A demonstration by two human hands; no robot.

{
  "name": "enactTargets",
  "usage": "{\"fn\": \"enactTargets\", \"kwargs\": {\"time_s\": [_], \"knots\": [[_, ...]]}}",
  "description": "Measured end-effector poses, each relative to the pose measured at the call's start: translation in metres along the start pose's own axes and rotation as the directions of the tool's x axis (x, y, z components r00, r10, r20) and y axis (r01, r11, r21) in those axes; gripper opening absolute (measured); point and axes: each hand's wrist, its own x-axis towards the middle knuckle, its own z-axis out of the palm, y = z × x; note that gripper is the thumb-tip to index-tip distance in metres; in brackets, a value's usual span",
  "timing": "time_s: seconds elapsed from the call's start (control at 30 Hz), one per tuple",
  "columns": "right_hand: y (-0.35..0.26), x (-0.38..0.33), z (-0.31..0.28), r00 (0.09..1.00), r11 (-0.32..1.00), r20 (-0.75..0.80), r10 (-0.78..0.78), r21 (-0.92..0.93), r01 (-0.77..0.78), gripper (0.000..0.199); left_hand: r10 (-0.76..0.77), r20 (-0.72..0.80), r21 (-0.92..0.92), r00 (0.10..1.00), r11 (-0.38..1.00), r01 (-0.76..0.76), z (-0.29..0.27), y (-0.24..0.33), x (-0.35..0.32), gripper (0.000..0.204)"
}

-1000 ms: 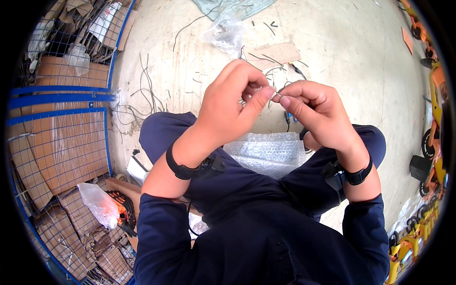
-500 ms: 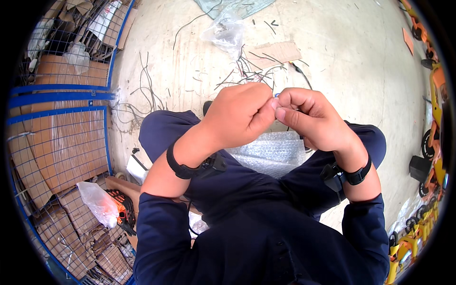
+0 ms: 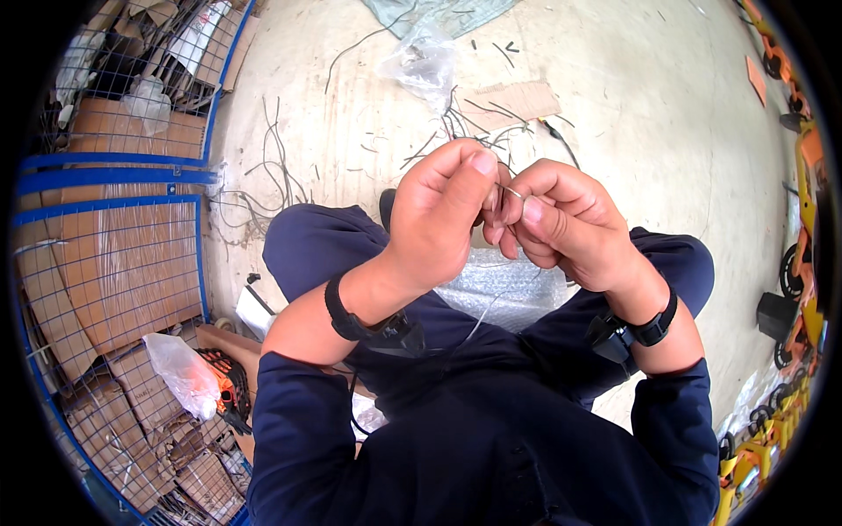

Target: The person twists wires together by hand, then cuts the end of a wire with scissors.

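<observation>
My left hand (image 3: 436,210) and my right hand (image 3: 574,223) meet in front of me above my crossed legs. Both are closed in a pinch, thumbs pressed against the fingers. A thin wire (image 3: 512,190) runs between the fingertips, pale where it reaches my right thumb and forefinger. The fingers hide most of it. Beneath the hands, a sheet of bubble wrap (image 3: 500,285) lies between my legs. One thin pale strand (image 3: 484,317) crosses its near edge; whether it joins the held wire I cannot tell.
Dark cable pieces (image 3: 279,158) and a cardboard piece (image 3: 509,101) are scattered on the floor ahead, beside a clear plastic bag (image 3: 423,66). At left stands a blue mesh cage (image 3: 105,180) of cardboard. Yellow and orange wheeled equipment (image 3: 802,175) lines the right.
My left hand has turned, so its thumb now shows on top. Both hands have shifted slightly, and the thin wire between them has come into sight.
</observation>
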Motion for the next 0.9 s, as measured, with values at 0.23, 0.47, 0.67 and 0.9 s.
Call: {"fn": "enactTargets", "kwargs": {"time_s": [0.23,0.47,0.67,0.9], "knots": [[0.004,0.002,-0.001,1.0,0.997,-0.002,-0.015,0.081,0.015,0.016,-0.024,-0.04,-0.088,0.999,0.996,0.02,-0.003,0.0,0.003,0.027],[-0.003,0.0,-0.01,0.997,0.98,0.063,0.044,-0.194,-0.031,0.02,0.141,0.07,0.564,0.988,0.811,-0.156,-0.008,0.002,0.002,0.023],[-0.021,0.002,-0.009,0.964,0.929,-0.034,0.263,-0.259,-0.262,0.018,0.327,0.289,0.742,0.9,0.517,-0.426,-0.014,-0.004,0.008,0.015],[-0.029,-0.001,0.005,0.958,0.841,-0.239,0.157,-0.477,-0.257,0.013,0.285,0.342,0.801,0.895,0.409,-0.436,-0.016,0.006,0.012,0.015]]}}
